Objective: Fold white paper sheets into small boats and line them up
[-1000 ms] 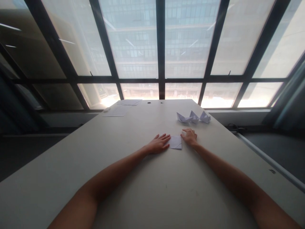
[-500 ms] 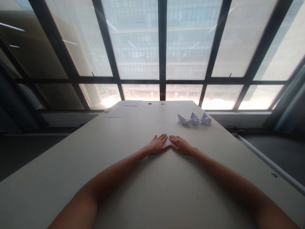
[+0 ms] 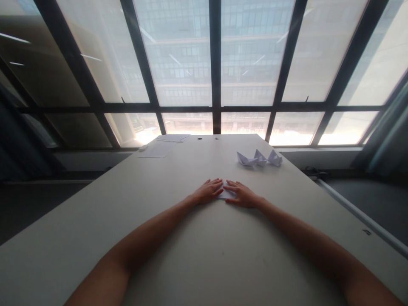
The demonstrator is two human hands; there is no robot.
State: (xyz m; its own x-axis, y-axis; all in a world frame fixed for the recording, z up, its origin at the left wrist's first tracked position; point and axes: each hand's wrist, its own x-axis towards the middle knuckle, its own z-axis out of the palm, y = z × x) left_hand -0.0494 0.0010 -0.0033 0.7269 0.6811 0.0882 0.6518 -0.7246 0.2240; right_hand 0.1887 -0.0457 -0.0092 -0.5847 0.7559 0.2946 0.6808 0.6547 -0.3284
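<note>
Okay, so on my feed both hands are palm-down with the fingers stretched out, not clenched and not pinching anything. I've got the left hand (image 3: 208,191) on the left side of a small folded paper (image 3: 225,194) and the right hand (image 3: 241,194) on its right side, with a bit of white showing between them. The paper lies flat on the white table (image 3: 178,238), mostly covered, so I can't tell how it's folded.

Just past my right hand, toward the window side, are three folded paper shapes (image 3: 260,158), kinda boat-like, lined up in a close row with their points up. Over at the far left I see some loose sheets (image 3: 156,149), partly overlapping, plus a small pale thing (image 3: 143,148) by the edge, too blurry to make out. Big dark-framed windows (image 3: 185,55) fill the background.
</note>
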